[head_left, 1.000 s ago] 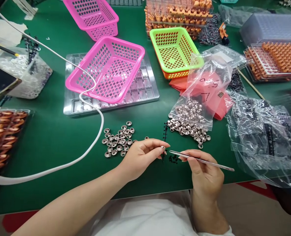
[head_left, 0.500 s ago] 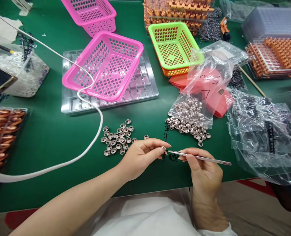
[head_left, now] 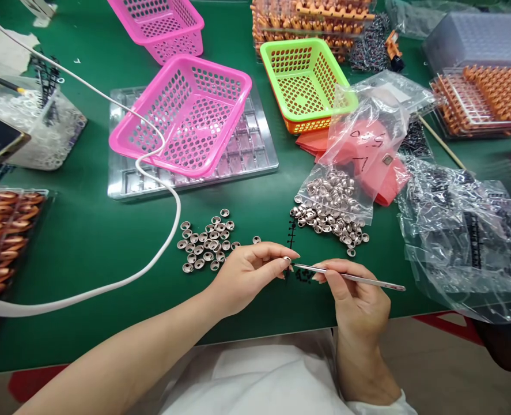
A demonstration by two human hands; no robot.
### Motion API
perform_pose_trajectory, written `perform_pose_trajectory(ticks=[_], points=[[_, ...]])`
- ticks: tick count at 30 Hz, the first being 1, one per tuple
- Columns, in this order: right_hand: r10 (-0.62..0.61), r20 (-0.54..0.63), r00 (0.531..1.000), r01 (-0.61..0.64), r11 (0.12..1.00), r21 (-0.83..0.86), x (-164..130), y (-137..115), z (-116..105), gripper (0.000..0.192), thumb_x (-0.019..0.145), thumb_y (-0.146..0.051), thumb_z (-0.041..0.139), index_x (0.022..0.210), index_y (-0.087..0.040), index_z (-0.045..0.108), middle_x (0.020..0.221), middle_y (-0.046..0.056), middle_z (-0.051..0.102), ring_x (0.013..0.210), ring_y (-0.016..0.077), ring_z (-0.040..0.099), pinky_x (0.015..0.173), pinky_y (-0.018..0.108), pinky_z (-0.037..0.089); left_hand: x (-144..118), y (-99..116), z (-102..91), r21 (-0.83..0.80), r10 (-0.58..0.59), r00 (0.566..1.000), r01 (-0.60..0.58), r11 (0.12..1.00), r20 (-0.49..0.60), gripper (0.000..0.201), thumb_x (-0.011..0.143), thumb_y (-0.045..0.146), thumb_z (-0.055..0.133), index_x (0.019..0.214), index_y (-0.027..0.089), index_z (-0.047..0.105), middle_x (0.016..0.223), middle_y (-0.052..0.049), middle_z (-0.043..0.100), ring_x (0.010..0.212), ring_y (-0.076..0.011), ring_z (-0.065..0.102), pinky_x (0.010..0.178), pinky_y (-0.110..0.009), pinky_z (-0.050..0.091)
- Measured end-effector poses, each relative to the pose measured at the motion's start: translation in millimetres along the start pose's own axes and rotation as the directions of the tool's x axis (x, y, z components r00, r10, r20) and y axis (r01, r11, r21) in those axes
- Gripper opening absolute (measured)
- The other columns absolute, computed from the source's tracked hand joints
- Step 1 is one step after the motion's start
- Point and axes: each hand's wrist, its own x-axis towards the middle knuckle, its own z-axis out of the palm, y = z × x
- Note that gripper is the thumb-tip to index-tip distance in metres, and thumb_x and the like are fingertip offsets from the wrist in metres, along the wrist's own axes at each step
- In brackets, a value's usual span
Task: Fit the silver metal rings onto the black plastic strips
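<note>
My left hand (head_left: 249,274) pinches a small silvery metal cup (head_left: 287,260) between thumb and forefinger. In my right hand (head_left: 359,297) is a pair of tweezers (head_left: 350,276), its tip pointing left and meeting the cup or lying right beside it. Whether the tip holds a tiny part is too small to tell. Below the tweezers lie several tiny black pieces (head_left: 303,275) on the green table. A black plastic sprue strip (head_left: 291,230) runs away from my left fingertips, partly hidden by them. Loose metal cups (head_left: 207,241) are scattered left of my left hand.
More metal cups (head_left: 333,216) spill from a clear bag (head_left: 367,138) at centre right. Behind are a pink basket (head_left: 227,155) on a clear tray (head_left: 259,164) and a green basket (head_left: 276,98). A white cable (head_left: 178,216) crosses the left side. Plastic bags (head_left: 445,242) lie right.
Almost nothing differs. Both hands keep the same pose with the metal cup and tweezers; the whole view has shifted very slightly.
</note>
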Motion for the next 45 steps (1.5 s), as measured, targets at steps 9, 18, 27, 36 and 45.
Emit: perform_pose_trajectory(ticks=[9,18,27,36,45], points=[[-0.276,0.137,0.951,0.282,0.959,-0.029,-1,2,-2,0.023,0.089,-0.012,0.066,0.105,-0.027,0.071,0.092,0.004,0.078,0.085,0.0224,0.075,0.069,0.039,0.064,4,-3,-4.7,-0.088,-0.078,0.997,0.077,0.993,-0.009,0.016,0.083,0.026,0.075,0.092,0.015,0.082,0.082,-0.007,0.077,0.067,-0.0137,0.066,0.068,-0.026,0.057],[-0.39,0.186,0.902,0.404,0.913,-0.047,1,5,-3,0.034,0.088,-0.008,0.065,0.113,-0.031,0.069,0.096,0.002,0.078,0.085,0.0229,0.076,0.071,0.043,0.064,6,-2,-5.0,-0.255,-0.128,0.992,0.125,0.959,0.006,0.016,0.076,0.025,0.081,0.088,0.014,0.082,0.095,-0.01,0.079,0.073,-0.0149,0.067,0.062,-0.024,0.056],[-0.285,0.037,0.958,0.283,0.958,0.05,-1,3,-1,0.019,0.089,-0.015,0.067,0.103,-0.027,0.071,0.09,0.003,0.077,0.079,0.0206,0.074,0.068,0.039,0.063,-4,3,-4.0,0.237,0.252,0.967,-0.237,0.942,-0.036,0.017,0.091,0.021,0.065,0.099,0.015,0.08,0.094,-0.01,0.079,0.08,-0.0187,0.073,0.075,-0.03,0.061],[0.175,0.032,0.984,-0.176,0.931,0.318,16,3,-4,0.017,0.09,-0.035,0.069,0.088,-0.019,0.068,0.074,0.002,0.073,0.058,0.0139,0.068,0.053,0.026,0.059,-7,-1,-9.9,0.557,0.786,0.476,-0.804,0.208,0.394,0.036,0.088,0.001,0.06,0.119,0.019,0.066,0.115,-0.012,0.078,0.105,-0.0231,0.073,0.091,-0.038,0.06],[0.214,0.097,0.972,-0.235,0.893,0.385,19,1,0,0.028,0.087,-0.044,0.072,0.084,-0.017,0.066,0.07,0.003,0.072,0.053,0.0143,0.067,0.047,0.025,0.056,-16,-6,-12.8,0.642,0.708,0.386,-0.757,-0.124,0.592,0.038,0.086,0.01,0.069,0.123,0.019,0.064,0.103,-0.007,0.082,0.106,-0.0281,0.075,0.089,-0.035,0.062]])
